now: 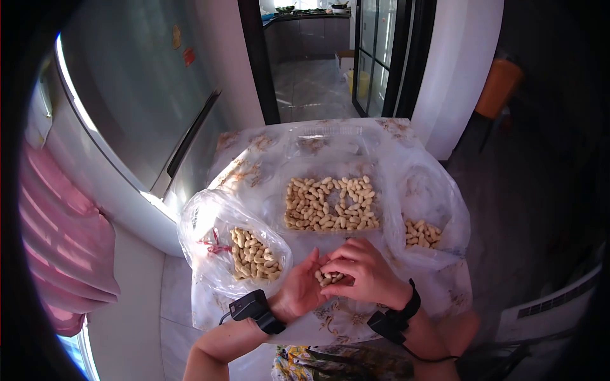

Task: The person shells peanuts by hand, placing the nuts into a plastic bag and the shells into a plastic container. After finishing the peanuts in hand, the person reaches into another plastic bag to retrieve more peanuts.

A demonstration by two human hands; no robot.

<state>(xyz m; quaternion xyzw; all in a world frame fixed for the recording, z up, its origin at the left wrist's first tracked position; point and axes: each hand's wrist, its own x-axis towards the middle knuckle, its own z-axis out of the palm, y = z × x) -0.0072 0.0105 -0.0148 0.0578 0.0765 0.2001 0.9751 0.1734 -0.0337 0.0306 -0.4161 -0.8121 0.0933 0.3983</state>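
Head view: two hands (pixel 302 291) (pixel 368 273) grip peanuts (pixel 327 278) (too hidden to count) near one clear tray (pixel 332 199) and two bags (pixel 202 219) (pixel 424 187).

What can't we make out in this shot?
All head view:
Count of tan unshelled peanuts between the hands: the bare right hand covers some.
Fingers of the bare left hand: mostly hidden behind the right.
Peanut count in the clear rectangular plastic tray: nuts overlap.
Draped pink cloth: left side lost at the dark lens edge.
Kitchen countertop items: too small.
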